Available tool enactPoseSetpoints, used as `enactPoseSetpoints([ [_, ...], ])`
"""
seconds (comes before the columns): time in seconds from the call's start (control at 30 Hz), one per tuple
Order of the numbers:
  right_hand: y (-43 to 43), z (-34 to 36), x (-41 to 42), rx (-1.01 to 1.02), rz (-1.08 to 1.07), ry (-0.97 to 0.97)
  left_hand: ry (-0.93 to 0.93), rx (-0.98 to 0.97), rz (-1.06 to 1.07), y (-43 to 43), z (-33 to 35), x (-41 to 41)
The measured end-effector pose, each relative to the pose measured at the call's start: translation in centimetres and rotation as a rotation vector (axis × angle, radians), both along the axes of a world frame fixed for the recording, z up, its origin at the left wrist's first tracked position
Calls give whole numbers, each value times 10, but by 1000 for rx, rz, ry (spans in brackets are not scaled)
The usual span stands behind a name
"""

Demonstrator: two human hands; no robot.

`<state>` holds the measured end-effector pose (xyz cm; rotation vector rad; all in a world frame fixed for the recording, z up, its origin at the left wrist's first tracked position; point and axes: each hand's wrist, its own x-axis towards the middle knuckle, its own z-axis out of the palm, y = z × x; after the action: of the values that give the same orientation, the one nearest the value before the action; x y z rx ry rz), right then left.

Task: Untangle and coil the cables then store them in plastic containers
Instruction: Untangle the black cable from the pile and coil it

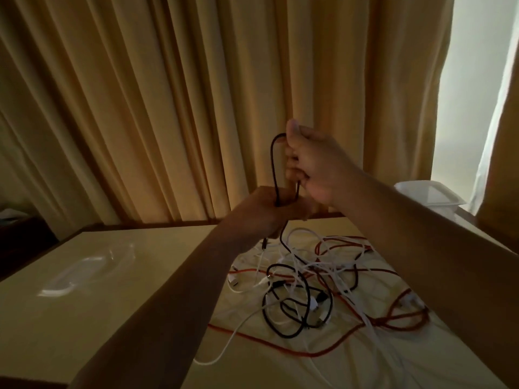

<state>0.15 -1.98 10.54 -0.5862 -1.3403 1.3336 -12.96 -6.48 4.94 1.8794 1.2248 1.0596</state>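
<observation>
Black cable (pixel 272 158) looped, gripped by left hand (pixel 266 213) below, right hand (pixel 314 164) above

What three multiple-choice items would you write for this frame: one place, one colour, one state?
1. Where is the plastic container?
A) far right, by the window
B) under the cables
C) on the floor

2. What colour is the held cable between the left hand and right hand?
A) white
B) black
C) red

3. What state is the cable pile on the table in?
A) neatly coiled
B) tangled
C) packed away

Answers:
1 A: it sits far right beside the bright window gap.
2 B: a black loop runs between both grips.
3 B: white, red and black strands cross one another loosely.
</observation>
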Motion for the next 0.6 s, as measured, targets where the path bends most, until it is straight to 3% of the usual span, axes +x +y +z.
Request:
enactPoseSetpoints([
  [0.1,-1,-11,9,128,-127,-166,-153,-8,100,5,2,0],
  [0.3,-15,-64,28,313,1,-924,-802,9,65,16,25,-21],
  [0.37,-14,-69,30,397,-41,-966,-857,22,114,17,29,-26],
  [0.47,-6,-62,29,359,-58,-840,-887,-1,157,17,25,-28],
  [0.6,-4,-62,13,573,73,-1197,-1025,-8,50,15,27,-23],
])
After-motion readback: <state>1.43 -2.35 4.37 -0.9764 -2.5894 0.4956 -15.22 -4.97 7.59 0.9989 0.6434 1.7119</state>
